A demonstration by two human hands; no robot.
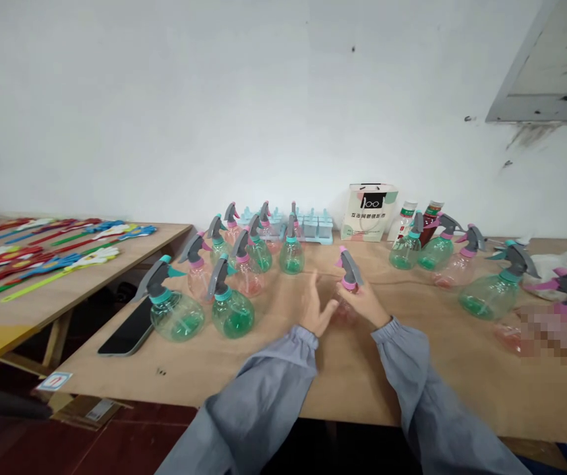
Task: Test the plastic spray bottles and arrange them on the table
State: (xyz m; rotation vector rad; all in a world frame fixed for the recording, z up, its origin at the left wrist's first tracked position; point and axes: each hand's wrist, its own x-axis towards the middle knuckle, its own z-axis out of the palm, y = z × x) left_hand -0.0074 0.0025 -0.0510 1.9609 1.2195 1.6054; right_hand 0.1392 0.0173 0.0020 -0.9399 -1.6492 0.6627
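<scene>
A pink spray bottle (345, 311) with a grey and pink trigger head stands upright in front of me, its lower body partly hidden by my hands. My right hand (370, 305) is closed around its neck, just under the trigger head. To the left of the bottle, my left hand (319, 309) is open with its fingers raised and thumb apart. It is close to the bottle; whether it touches I cannot tell. The nearest other bottles on the left are a green spray bottle (234, 315) and a second green spray bottle (177, 320).
More spray bottles, green and pink, stand on both sides of the wooden table (343, 396). A phone (128, 330) lies at the left. Along the wall are light-blue moulds (319, 227) and a paper bag (368, 214). Colourful hand-shaped sticks (66, 264) cover another table.
</scene>
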